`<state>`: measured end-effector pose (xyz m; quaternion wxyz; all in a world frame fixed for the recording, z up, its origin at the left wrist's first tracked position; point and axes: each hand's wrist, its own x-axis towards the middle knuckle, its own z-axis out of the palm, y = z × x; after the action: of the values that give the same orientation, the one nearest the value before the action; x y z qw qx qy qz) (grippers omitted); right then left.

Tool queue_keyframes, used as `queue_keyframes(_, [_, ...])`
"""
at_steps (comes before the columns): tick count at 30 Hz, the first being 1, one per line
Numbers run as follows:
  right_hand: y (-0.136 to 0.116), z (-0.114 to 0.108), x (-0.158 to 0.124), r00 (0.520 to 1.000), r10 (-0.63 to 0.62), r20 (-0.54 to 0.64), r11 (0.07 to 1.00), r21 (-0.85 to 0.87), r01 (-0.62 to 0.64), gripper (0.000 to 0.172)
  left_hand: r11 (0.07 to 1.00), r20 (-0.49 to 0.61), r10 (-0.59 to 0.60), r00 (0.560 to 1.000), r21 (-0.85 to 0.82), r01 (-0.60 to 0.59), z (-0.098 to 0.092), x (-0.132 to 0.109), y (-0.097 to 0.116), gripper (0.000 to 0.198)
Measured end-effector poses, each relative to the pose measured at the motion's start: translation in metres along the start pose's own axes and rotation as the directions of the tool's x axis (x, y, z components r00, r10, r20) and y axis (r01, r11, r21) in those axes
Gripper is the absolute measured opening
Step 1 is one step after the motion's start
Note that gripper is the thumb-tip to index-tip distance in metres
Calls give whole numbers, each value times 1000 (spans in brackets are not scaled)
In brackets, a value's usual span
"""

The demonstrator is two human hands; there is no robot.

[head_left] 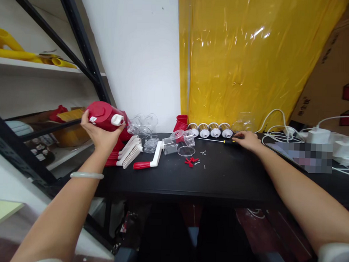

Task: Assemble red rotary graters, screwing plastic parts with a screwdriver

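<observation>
My left hand (101,138), raised at the left above the table, grips a red plastic housing (102,115) with a white fitting on its side. Farther right, my right hand (245,140) has its fingers closed at the handle of a screwdriver (227,142), which lies on the black table with its shaft pointing left. A crank handle (154,161), white with a red grip, lies in front of me. Beside it are several white-and-red handles (130,152) and clear plastic parts (176,144). Small red pieces (191,161) and tiny screws (203,152) lie near the middle.
Several drum-shaped parts (209,130) with white ends line the back of the table (218,182), beside a red hopper-like piece (181,123). White cables and chargers (319,136) sit at the right, around a flat device (302,154). Shelving (93,71) stands close at the left.
</observation>
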<state>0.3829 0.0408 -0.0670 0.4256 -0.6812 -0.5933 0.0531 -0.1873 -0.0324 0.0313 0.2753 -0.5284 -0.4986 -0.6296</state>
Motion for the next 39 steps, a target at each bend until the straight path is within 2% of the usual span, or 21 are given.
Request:
queue_keyframes(1, [-7,-5,-2,997,1,-83,995,-101,-10,24,999,30,18,999,-50,-17,0,-3,11,104])
queue_keyframes(3, [-25,-14,-7,972,-65,-227,982,-188,22,25,989,99,23,995,-147,-8,-2,-13,31,104])
queue_keyframes(5, [-48,-17,-13,944,-186,-272,971,-200,133,25,977,166,16,986,-210,20,-4,-26,48,105])
queue_keyframes(7, [-74,-14,-20,927,-326,-186,941,-162,298,27,970,220,17,975,-238,37,-7,-40,59,109])
queue_keyframes(9, [-103,-5,-28,876,-482,-13,874,-78,480,33,961,292,24,956,-269,58,-8,-51,66,111])
queue_keyframes(12, [-141,16,-39,789,-588,176,806,43,591,58,947,406,18,914,-300,115,-8,-59,73,112])
queue_keyframes(15, [-164,39,-45,742,-604,290,795,151,588,92,934,496,3,868,-311,175,-4,-61,79,110])
queue_keyframes(17, [-170,54,-46,713,-609,348,793,244,559,105,926,528,-3,849,-320,202,0,-62,82,108])
queue_keyframes(19, [-171,67,-44,680,-623,385,780,360,511,106,920,546,-4,838,-326,217,5,-64,85,107])
queue_keyframes(22, [-169,80,-43,654,-620,433,752,565,339,95,898,570,1,822,-362,250,11,-67,90,108])
queue_keyframes(25, [-168,85,-44,668,-589,455,719,673,175,85,882,572,8,820,-391,264,14,-69,95,110])
queue_keyframes(27, [-168,85,-45,691,-565,451,708,694,126,82,881,567,16,824,-397,257,15,-69,100,110])
queue_keyframes(30, [-167,79,-42,719,-558,414,690,713,124,80,881,573,26,819,-400,252,15,-68,107,111])
queue_keyframes(34, [-161,58,-30,778,-544,316,663,730,168,80,870,573,34,819,-420,257,13,-68,117,111])
queue_keyframes(39, [-144,32,-19,866,-441,236,677,721,149,81,834,565,66,822,-483,266,23,-70,128,109])
